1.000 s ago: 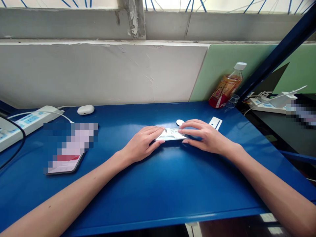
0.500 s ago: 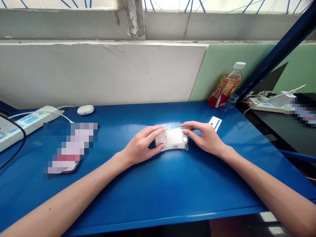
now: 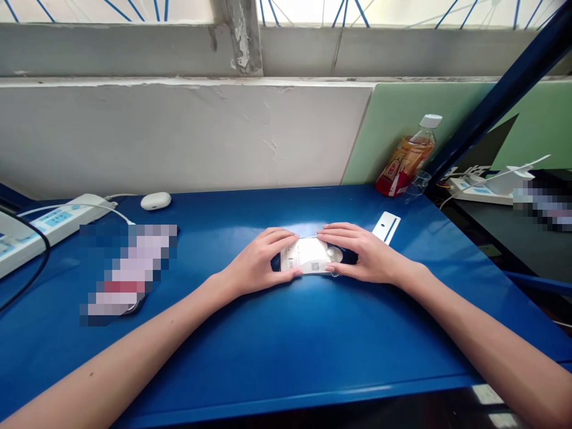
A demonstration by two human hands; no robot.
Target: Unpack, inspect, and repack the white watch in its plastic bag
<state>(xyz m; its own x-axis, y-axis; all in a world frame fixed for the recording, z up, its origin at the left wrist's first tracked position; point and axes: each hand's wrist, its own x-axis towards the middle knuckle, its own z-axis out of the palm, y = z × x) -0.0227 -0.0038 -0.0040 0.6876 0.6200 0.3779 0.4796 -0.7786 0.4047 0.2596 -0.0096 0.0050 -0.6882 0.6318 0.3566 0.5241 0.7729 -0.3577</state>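
A small clear plastic bag (image 3: pixel 307 255) with a white pack in it lies at the middle of the blue table (image 3: pixel 286 339). Printed text and a square code show on the pack, and a white round piece sits at the bag's right end. My left hand (image 3: pixel 257 262) grips the left end, fingers along the far edge and thumb along the near edge. At the right end my right hand (image 3: pixel 364 253) holds it the same way, thumb below and fingers above. Just behind the right hand lies a white card (image 3: pixel 386 227) with a dark stripe, partly covered by it.
On the left lie a blurred-out phone (image 3: pixel 138 262) with a cable, a white earbud case (image 3: pixel 155 201) and a white power strip (image 3: pixel 58 220). A drink bottle (image 3: pixel 406 158) leans against the green panel at the back right, near a slanting blue post (image 3: pixel 496 98).
My right thumb has moved from the bag's top edge down to its near edge, with the right fingers spread over the far edge. The left hand stays almost in place.
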